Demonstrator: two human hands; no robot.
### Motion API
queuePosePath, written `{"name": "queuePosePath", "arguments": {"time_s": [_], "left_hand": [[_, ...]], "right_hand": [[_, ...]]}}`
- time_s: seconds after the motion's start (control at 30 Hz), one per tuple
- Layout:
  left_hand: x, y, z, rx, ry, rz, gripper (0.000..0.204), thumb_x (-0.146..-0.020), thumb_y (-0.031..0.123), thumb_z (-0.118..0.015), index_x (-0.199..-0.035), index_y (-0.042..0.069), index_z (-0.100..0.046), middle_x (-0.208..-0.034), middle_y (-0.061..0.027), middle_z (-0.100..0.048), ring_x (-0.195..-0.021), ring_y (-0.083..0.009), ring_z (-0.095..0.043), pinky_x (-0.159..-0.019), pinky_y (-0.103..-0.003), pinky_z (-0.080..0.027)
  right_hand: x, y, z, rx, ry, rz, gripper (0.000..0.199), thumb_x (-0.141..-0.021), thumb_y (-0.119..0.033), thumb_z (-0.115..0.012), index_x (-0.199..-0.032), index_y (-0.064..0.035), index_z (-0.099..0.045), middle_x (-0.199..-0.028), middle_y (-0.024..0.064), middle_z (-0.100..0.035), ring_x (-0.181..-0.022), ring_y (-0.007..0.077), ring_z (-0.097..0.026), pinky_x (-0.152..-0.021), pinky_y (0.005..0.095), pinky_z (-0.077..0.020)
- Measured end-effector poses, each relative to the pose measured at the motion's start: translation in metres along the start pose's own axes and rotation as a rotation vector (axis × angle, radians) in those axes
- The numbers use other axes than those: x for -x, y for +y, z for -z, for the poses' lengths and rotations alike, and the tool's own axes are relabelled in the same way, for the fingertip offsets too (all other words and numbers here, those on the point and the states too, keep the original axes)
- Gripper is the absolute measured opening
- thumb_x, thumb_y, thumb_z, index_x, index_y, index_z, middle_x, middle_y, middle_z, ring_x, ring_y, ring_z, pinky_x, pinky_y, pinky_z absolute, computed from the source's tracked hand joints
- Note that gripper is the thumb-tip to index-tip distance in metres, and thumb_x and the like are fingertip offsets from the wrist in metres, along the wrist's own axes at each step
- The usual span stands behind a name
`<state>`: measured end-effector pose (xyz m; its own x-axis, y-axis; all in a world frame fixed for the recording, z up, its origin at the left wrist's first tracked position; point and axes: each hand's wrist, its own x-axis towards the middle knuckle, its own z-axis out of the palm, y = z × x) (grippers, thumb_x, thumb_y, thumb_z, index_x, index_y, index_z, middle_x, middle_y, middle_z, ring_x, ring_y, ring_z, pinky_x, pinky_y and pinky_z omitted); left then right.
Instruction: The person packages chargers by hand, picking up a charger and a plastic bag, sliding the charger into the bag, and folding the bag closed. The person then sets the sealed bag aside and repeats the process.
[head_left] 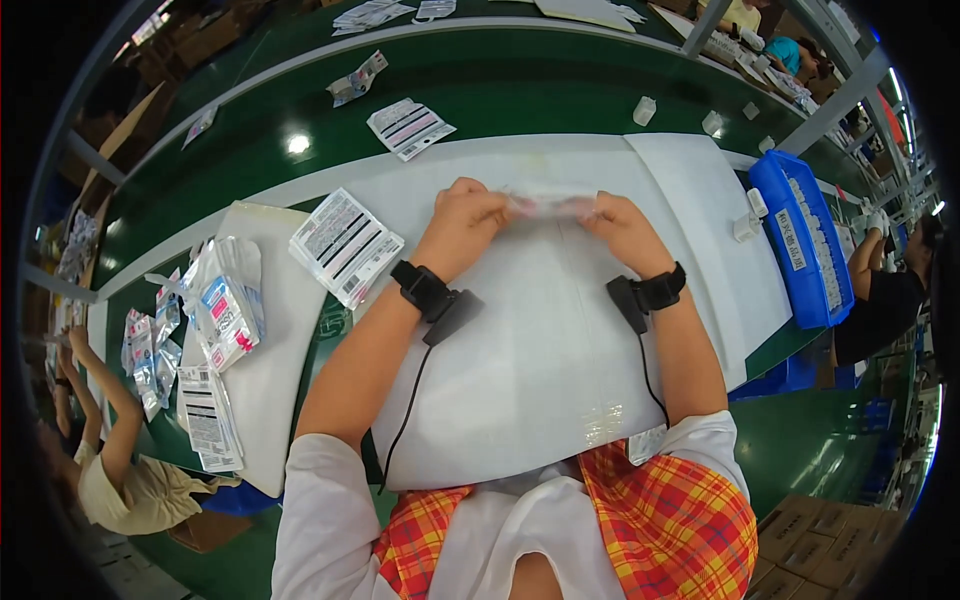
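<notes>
A thin, see-through plastic bag (550, 203), smeared by motion, is stretched between my two hands above the white work sheet (520, 350). My left hand (462, 225) pinches its left end, with thumb and fingers pressed together. On the other end, the fingers of my right hand (628, 232) are closed. What lies inside the bag, if anything, is too blurred to make out. Beside my left forearm is a fanned stack of printed flat pouches (345, 247). Each wrist wears a black strapped device with a cable.
At right stands a blue bin (812, 240) holding rows of small white pieces, with small white containers (748, 222) beside it. Filled pouches (225, 305) lie on a board at left. Loose pouches (410, 127) rest on the green belt beyond. Co-workers sit on both sides.
</notes>
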<state>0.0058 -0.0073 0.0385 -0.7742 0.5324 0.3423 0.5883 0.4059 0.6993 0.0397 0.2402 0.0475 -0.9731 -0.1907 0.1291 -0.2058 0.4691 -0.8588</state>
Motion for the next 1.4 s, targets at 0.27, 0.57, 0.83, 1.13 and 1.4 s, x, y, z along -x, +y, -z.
{"name": "queuePosePath", "arguments": {"time_s": [0.27, 0.57, 0.83, 1.13, 1.4], "left_hand": [[0.027, 0.013, -0.016, -0.29, -0.285, -0.178, 0.031, -0.078, 0.0, -0.058, -0.107, 0.005, -0.066, -0.097, -0.0106, -0.062, -0.089, -0.0288, -0.055, -0.081, -0.036, -0.045], [0.025, 0.009, -0.011, 0.008, -0.315, -0.108, 0.037, -0.077, -0.005, -0.057, -0.113, 0.005, -0.062, -0.106, -0.0109, -0.055, -0.1, -0.0305, -0.052, -0.087, -0.037, -0.045], [0.025, -0.001, -0.016, 0.005, -0.311, -0.152, 0.035, -0.08, 0.001, -0.059, -0.115, 0.005, -0.062, -0.109, -0.0117, -0.055, -0.103, -0.0314, -0.051, -0.09, -0.038, -0.044], [0.02, 0.035, -0.015, -0.21, -0.313, -0.079, 0.024, -0.079, 0.013, -0.063, -0.102, 0.005, -0.065, -0.11, -0.0085, -0.057, -0.106, -0.0286, -0.052, -0.087, -0.038, -0.046], [0.025, 0.038, -0.01, -0.447, -0.249, -0.179, 0.027, -0.077, 0.015, -0.066, -0.103, 0.01, -0.066, -0.105, -0.0072, -0.057, -0.099, -0.0264, -0.051, -0.083, -0.038, -0.047]], "right_hand": [[0.046, -0.066, -0.034, 0.539, -0.323, 0.206, 0.016, -0.075, 0.001, -0.061, -0.087, -0.0017, -0.07, -0.093, 0.0177, -0.067, -0.08, 0.0324, -0.064, -0.073, 0.0355, -0.0506], [0.04, -0.051, -0.064, 0.486, -0.199, 0.12, 0.009, -0.075, 0.003, -0.059, -0.079, -0.0004, -0.066, -0.079, 0.0166, -0.064, -0.073, 0.0348, -0.061, -0.065, 0.0406, -0.0484], [0.071, -0.053, -0.003, 0.299, -0.321, 0.3, 0.007, -0.081, 0.0, -0.057, -0.086, -0.0011, -0.052, -0.085, 0.0135, -0.053, -0.084, 0.032, -0.051, -0.076, 0.0397, -0.0426], [0.48, 0.14, 0.148, -0.118, 1.146, -0.448, 0.024, -0.088, -0.014, -0.063, -0.108, -0.0057, -0.052, -0.083, -0.0033, -0.047, -0.071, 0.0062, -0.043, -0.065, 0.0196, -0.0375], [0.417, 0.123, 0.137, 1.02, 1.096, -0.724, 0.053, -0.09, -0.022, -0.058, -0.132, 0.0059, -0.044, -0.128, 0.0269, -0.05, -0.119, 0.0409, -0.048, -0.102, 0.044, -0.0369]]}}
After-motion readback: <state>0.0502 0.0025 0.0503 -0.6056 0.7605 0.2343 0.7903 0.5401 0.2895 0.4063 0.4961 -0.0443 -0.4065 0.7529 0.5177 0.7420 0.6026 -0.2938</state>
